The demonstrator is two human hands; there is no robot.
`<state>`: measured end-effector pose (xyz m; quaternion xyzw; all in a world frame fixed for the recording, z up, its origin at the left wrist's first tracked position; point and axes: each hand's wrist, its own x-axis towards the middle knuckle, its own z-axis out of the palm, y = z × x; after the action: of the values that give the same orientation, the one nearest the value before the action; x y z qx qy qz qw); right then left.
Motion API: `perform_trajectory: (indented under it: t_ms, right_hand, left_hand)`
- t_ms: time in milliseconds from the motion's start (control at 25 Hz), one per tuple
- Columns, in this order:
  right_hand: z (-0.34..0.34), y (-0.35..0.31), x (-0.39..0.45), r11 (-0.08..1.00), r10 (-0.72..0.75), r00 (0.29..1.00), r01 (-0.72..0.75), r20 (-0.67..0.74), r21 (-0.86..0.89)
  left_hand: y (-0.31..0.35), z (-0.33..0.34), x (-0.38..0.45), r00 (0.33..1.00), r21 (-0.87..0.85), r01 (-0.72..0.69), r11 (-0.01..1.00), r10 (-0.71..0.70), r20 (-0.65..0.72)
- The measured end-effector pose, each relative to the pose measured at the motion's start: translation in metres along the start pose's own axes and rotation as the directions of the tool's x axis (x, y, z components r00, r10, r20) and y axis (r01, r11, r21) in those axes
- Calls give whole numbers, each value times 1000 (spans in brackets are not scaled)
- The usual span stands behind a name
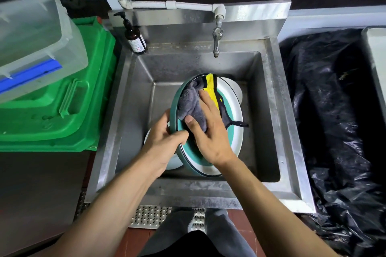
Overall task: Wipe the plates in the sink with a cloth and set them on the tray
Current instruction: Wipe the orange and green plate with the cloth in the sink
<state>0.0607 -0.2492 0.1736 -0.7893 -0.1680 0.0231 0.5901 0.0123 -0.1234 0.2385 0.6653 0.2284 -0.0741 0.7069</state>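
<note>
A teal-and-white plate (232, 129) is tilted up on its edge over the steel sink (269, 115). My left hand (164, 144) grips its left rim, fingers curled round the edge. My right hand (208, 129) presses a grey and yellow cloth (193, 102) against the plate's face, thumb and fingers holding the cloth. Behind it a white plate (234, 87) lies in the basin, and another pale plate (174, 161) shows under my left wrist. A green tray (69, 108) sits left of the sink.
A brown pump bottle (135, 38) stands at the sink's back left corner. The tap (217, 37) hangs over the basin's rear. A clear plastic bin (33, 44) rests on the green tray. A black bin bag (334, 121) fills the right side.
</note>
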Motion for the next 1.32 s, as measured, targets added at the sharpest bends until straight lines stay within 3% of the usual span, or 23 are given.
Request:
perform_trajectory:
  t_ms: [80, 200, 280, 440, 520, 600, 720, 800, 880, 960, 1080, 1200, 1240, 1320]
  right_hand:
    - [-7, 10, 2, 999, -17, 999, 16, -33, -35]
    - [-18, 24, 6, 982, 186, 963, -178, -193, 59]
    - [-14, 18, 4, 964, 255, 945, -233, -205, 128]
    - [6, -4, -13, 994, -13, 998, 19, -54, 107]
    - [4, 2, -12, 996, -43, 999, 44, -16, 75]
    - [0, 20, -5, 993, 104, 990, -97, -95, 71]
    - [-6, 28, 1, 925, 363, 914, -332, -180, 184]
    - [0, 10, -7, 947, 283, 952, -257, -118, 193]
    - [9, -12, -18, 980, 91, 996, -87, -17, 179]
    - [12, -16, -21, 983, -2, 999, -4, 33, 182]
    - [2, 15, -8, 967, 153, 986, -136, -63, 214]
    - [-5, 28, -5, 897, 416, 903, -389, -105, 211]
    - [-2, 22, -7, 900, 402, 912, -377, -86, 217]
    - [8, 4, -16, 944, 232, 973, -223, -9, 243]
  left_hand:
    - [0, 0, 0, 1000, 9, -1, 1000, 1, -8]
    - [1, 1, -3, 1000, 10, 20, 1000, -20, -4]
    - [1, 2, -4, 1000, 26, 14, 1000, -14, 18]
    - [3, 0, 1, 1000, 18, -7, 1000, 7, 21]
    - [3, -1, 3, 1000, -2, 4, 1000, -4, 5]
    - [5, -3, 2, 1000, 12, 8, 1000, -8, -28]
    - [5, -3, -1, 1000, 76, -16, 997, 15, 7]
    - [6, -1, 1, 1000, 56, -24, 998, 24, 0]
    - [8, -1, 6, 999, 5, -21, 1000, 21, -37]
    - [9, -1, 11, 998, -16, -11, 1000, 10, -64]
    - [8, -4, 10, 996, 4, 2, 1000, -2, -92]
    - [6, -4, 9, 998, 59, -15, 998, 19, -68]
    - [7, -3, 10, 997, 56, -15, 998, 20, -78]
    - [11, -2, 14, 994, 30, -20, 999, 23, -103]
